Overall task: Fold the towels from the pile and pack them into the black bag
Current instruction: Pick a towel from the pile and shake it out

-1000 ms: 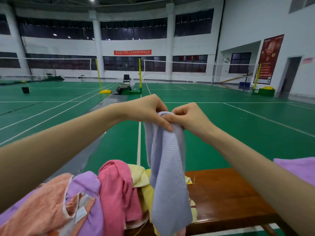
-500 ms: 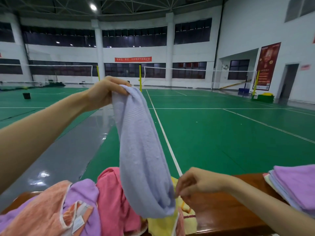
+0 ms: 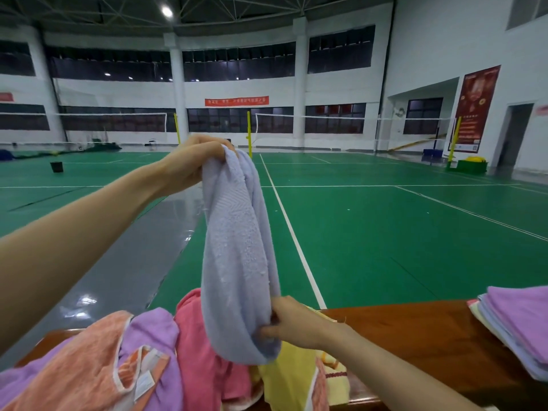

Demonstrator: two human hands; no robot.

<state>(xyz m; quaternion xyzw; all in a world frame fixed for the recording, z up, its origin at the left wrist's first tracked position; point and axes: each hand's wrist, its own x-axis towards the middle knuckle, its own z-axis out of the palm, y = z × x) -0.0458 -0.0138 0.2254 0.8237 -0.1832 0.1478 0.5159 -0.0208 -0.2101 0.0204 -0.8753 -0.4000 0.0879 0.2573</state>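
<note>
A pale lavender towel (image 3: 237, 262) hangs doubled in the air above the pile. My left hand (image 3: 189, 164) grips its top end, raised high. My right hand (image 3: 292, 323) pinches the lower fold at the right side, just above the bench. Below lies the pile of unfolded towels: orange (image 3: 74, 369), purple (image 3: 154, 336), pink (image 3: 201, 351) and yellow (image 3: 287, 378). A stack of folded towels (image 3: 522, 324), purple on top, sits at the right end of the bench. No black bag is in view.
The towels lie on a brown wooden bench (image 3: 415, 336) with bare wood between pile and stack. Beyond it spreads a green badminton court floor (image 3: 385, 232) with white lines, nets and yellow posts (image 3: 249, 132) far back.
My hands were together at the towel's top; the right hand slid down to its lower fold while the left hand raised the top end up and left. The view turned slightly right.
</note>
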